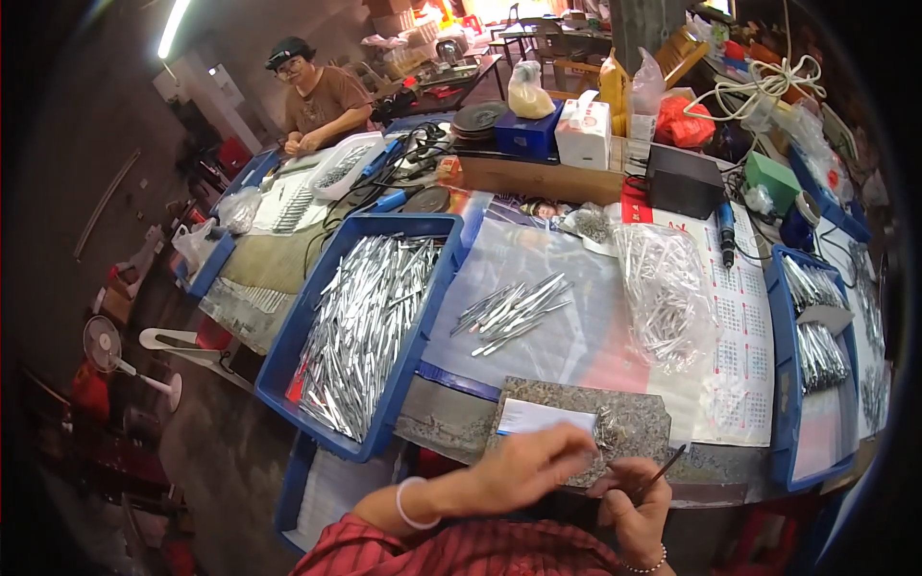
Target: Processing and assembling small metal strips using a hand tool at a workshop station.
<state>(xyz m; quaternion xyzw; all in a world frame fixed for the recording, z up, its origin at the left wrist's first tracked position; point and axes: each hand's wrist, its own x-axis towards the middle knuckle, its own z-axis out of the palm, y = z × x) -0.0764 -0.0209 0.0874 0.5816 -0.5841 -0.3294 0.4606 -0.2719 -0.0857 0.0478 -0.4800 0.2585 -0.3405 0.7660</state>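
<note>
Over the near edge of the speckled stone slab (643, 408) is my left hand (523, 466), a white bangle on its wrist. Its fingers are bent and look apart from the thumb, beside a small heap of tiny metal parts (615, 432). My right hand (639, 509), wearing a beaded bracelet, is closed at the slab's near right corner. A thin dark rod (670, 462) sticks out of its fingers; its other end is hidden. A white card (545, 417) lies on the slab. Beyond, slim silver metal rods (519, 312) lie loosely piled on clear plastic sheeting (576, 355).
Left stands a blue tray (272, 379) full of silver rods; right, another blue tray (783, 422) holds bundles. A clear bag of parts (667, 298), an electric screwdriver (727, 235) and a black box (684, 178) lie beyond. A co-worker (327, 101) sits at the far left.
</note>
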